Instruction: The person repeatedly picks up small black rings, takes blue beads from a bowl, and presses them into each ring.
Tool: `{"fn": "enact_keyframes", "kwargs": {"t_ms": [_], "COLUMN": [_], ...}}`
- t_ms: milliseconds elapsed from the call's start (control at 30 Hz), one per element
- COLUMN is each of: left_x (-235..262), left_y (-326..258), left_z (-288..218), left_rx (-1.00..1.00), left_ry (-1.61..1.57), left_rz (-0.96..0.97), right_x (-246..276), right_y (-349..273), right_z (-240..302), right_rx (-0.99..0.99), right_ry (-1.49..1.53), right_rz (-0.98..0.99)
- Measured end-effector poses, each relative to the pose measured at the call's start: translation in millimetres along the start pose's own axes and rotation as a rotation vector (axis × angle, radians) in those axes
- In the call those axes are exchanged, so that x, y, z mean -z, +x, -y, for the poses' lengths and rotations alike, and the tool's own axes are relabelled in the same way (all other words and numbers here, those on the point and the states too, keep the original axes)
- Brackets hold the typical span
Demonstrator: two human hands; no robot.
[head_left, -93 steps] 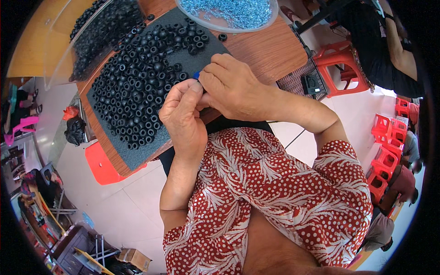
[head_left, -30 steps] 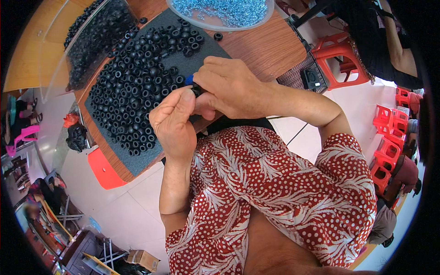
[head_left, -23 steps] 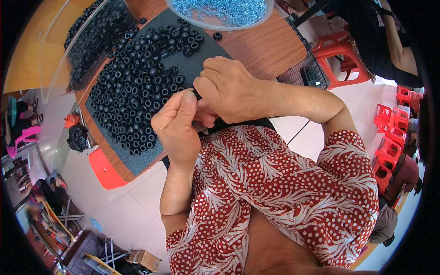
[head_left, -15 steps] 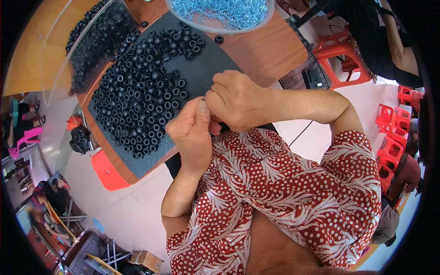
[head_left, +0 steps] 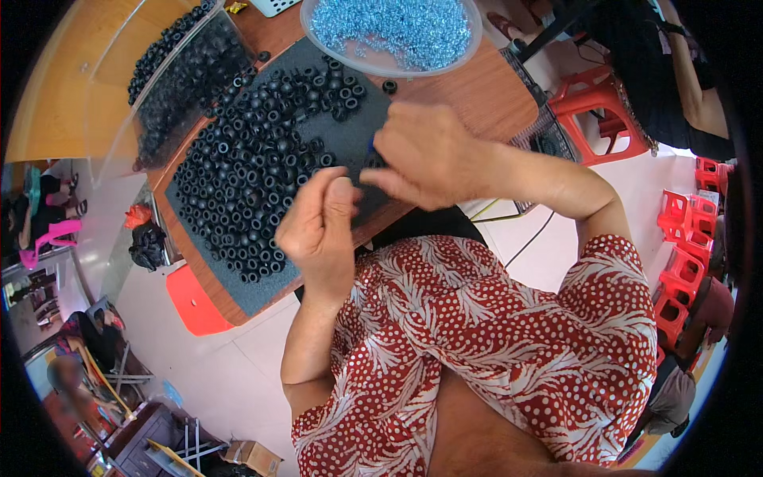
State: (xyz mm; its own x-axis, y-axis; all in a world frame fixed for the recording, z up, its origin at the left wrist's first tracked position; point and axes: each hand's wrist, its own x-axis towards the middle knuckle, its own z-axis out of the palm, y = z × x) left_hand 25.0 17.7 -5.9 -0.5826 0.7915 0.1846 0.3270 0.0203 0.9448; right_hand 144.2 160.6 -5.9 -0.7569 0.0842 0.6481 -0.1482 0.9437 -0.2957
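- Right hand (head_left: 433, 155) hovers over the near right corner of the dark foam mat (head_left: 350, 143), fingers curled in and pinched around something small and dark with a blue bit at the fingertips; too small to identify.
- Left hand (head_left: 318, 226) sits at the mat's near edge, fingers loosely curled, thumb up; can't tell if it holds anything.
- The two hands are near each other but apart.
- Black rubber rings (head_left: 254, 151) cover most of the mat's left and middle; bare foam only in the strip under and beside the right hand.
- Mat lies diagonal on the wooden table (head_left: 493, 95), its near edge almost flush with the table edge.
- Clear bowl of blue beads (head_left: 397, 36) just past the mat's far corner, rim touching or overlapping it.
- Clear plastic bin (head_left: 175, 79) with more black rings along the mat's far left side.
- Red stool (head_left: 592, 111) right of the table; open floor below the table edge.
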Motion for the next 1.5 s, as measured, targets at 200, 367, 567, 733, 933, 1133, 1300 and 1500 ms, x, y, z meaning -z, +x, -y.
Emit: {"fn": "enact_keyframes", "kwargs": {"t_ms": [200, 367, 567, 733, 933, 1133, 1300, 1500], "left_x": [8.7, 11.6, 4.7, 5.9, 2.8, 2.5, 7.9, 17.1], "left_y": [56.9, 61.0, 67.5, 70.7, 75.1, 70.8, 69.0, 66.7], "left_z": [3.1, 20.5, 11.4, 12.4, 16.8, 14.6, -8.4, -6.4], "left_rx": [-0.812, -0.822, -0.859, -0.897, -0.858, -0.744, -0.459, 0.200], "left_ry": [0.848, 1.002, 1.000, 1.065, 1.030, 0.939, 0.543, -0.477], "left_rz": [-0.006, 0.261, 0.420, 0.489, 0.466, 0.431, 0.269, 0.168], "right_x": [32.6, 55.2, 69.4, 60.1, 34.8, 25.9, 21.2, -3.5], "right_y": [46.4, 112.1, 172.7, 144.2, 63.0, 3.5, -0.8, 17.3], "right_z": [-85.9, -151.2, -203.5, -197.2, -132.7, -84.9, -49.8, -14.3], "right_rx": [-0.144, -0.392, -0.687, -0.458, -0.310, -0.175, -0.259, -0.240], "right_ry": [-0.348, -0.352, -0.478, -0.448, -0.131, -0.191, -0.053, 0.235], "right_rz": [-0.265, -0.346, -0.208, -0.197, -0.069, 0.078, 0.109, -0.191]}}
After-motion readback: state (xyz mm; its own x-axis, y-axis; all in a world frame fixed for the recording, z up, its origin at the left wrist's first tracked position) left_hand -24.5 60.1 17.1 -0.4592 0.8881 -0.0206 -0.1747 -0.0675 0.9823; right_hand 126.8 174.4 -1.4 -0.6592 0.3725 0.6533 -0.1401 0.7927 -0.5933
